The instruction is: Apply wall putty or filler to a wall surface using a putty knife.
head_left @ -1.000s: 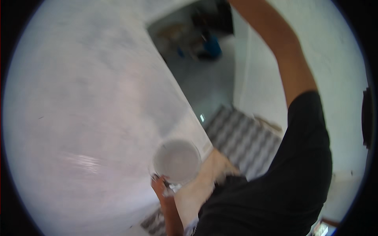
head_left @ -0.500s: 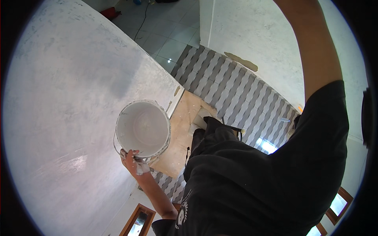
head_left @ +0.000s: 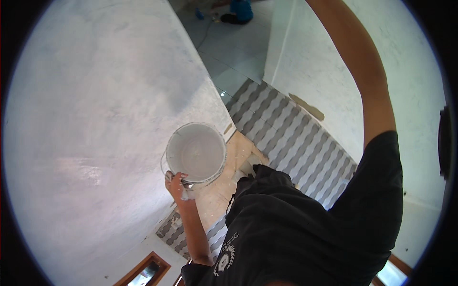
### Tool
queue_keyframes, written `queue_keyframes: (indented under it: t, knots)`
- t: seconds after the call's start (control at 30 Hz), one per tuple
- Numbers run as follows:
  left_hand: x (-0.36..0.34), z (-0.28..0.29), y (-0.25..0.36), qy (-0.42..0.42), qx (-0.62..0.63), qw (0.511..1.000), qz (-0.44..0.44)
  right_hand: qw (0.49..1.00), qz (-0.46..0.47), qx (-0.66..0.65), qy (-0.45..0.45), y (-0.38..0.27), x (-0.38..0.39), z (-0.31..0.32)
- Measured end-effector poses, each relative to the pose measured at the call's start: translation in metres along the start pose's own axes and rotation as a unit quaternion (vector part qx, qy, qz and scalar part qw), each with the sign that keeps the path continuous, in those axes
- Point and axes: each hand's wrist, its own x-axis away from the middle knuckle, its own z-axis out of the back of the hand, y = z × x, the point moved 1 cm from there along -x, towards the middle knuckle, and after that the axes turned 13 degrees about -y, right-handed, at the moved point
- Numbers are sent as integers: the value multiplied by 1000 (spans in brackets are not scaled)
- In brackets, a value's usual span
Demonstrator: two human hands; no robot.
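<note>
My left hand [head_left: 176,185] is closed on the near edge of a white bucket [head_left: 177,155], its fingers curled at the rim. White smears cover the hand and the wrist. The bucket's mouth faces up, its thin wire handle hangs at the left side, and its inside looks pale with whitish residue low down. A pale, patchy wall [head_left: 109,133] stands close to the left of it. My right arm [head_left: 369,62] reaches up and out past the top edge, so the right hand is out of view.
Under my feet [head_left: 248,167] is a wooden board [head_left: 212,205], raised above a grey-and-white patterned tile floor [head_left: 286,128]. Another wall [head_left: 329,57] rises on the right. Through the opening, a person in blue [head_left: 242,9] sits on the floor, near a cord [head_left: 206,35].
The whole view has shifted, so the bucket and my left hand appear farther right. My right arm has swung leftward in the picture. The seated person in blue has come into view.
</note>
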Motion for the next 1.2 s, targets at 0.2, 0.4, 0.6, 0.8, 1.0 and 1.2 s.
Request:
queue_keyframes:
  t: [0.2, 0.4, 0.6, 0.8, 1.0, 1.2]
  knots:
    - [-2, -10, -16, 27, 50, 998, -40, 916, -165, -325, 168, -106, -13, -31]
    - [1, -17, -12, 60, 71, 995, -28, 850, -348, -335, -211, -218, -15, -60]
    - [-12, 2, -31, 64, -11, 998, -5, 557, -561, -567, -231, -302, 18, -159]
    - [-7, -1, -27, 95, -32, 994, 46, 521, -570, -529, -352, -365, 28, -258]
    - [-10, 18, -71, 130, -2, 990, 51, 532, -526, -533, -396, -435, 67, -348]
    - [-15, 36, -99, 162, 20, 985, 58, 548, -476, -497, -476, -431, 82, -377]
